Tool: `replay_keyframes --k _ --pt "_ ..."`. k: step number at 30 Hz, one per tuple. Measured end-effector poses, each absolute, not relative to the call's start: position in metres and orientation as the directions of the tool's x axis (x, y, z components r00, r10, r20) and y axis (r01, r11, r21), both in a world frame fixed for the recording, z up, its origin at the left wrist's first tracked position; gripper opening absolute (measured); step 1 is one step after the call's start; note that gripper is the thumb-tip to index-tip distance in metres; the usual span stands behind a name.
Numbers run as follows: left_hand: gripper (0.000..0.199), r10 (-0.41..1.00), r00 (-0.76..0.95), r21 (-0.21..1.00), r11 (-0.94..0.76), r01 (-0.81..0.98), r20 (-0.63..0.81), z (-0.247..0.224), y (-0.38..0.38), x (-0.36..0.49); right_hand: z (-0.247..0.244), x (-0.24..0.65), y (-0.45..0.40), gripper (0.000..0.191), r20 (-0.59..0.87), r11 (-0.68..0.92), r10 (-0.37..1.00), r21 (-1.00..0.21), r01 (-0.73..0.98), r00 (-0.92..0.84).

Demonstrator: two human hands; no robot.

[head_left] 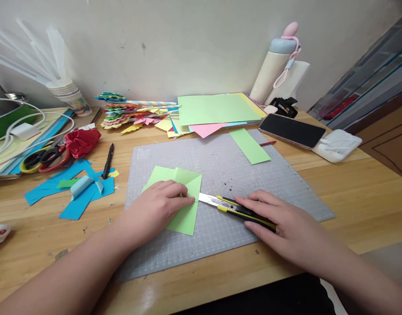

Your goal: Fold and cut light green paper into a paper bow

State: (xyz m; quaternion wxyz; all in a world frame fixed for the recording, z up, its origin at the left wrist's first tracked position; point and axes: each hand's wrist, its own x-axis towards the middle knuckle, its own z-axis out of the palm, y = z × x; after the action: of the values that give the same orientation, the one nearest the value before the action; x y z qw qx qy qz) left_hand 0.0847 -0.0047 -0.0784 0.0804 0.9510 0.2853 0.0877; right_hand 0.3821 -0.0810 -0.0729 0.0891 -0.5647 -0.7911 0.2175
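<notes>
A creased light green paper (pixel 184 221) lies on the grey cutting mat (pixel 168 153). On top of it rests my left hand (pixel 164 201), thumb and forefinger closed together at the paper near its right edge. My right hand (pixel 276 218) is wrapped round a black and yellow utility knife (pixel 246 212). The knife lies low over the mat with its blade out, pointing left, the tip at the green paper's right edge. A narrow green strip (pixel 251 146) lies apart at the mat's back right.
Blue paper scraps (pixel 78 203), a black pen (pixel 108 161) and scissors (pixel 45 158) are left of the mat. Behind it lie stacked coloured sheets (pixel 217 109) and paper flowers (pixel 122 116). A phone (pixel 292 130), white case (pixel 339 144) and bottle (pixel 273 70) stand or lie back right.
</notes>
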Motion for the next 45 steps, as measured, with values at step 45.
replay_keyframes --k 45 --pt "0.058 0.746 0.663 0.363 -0.602 0.712 -0.064 -0.059 -0.004 0.057 -0.075 0.36 -0.111 0.043 -0.054 0.274 0.932 -0.54 0.796 -0.358"
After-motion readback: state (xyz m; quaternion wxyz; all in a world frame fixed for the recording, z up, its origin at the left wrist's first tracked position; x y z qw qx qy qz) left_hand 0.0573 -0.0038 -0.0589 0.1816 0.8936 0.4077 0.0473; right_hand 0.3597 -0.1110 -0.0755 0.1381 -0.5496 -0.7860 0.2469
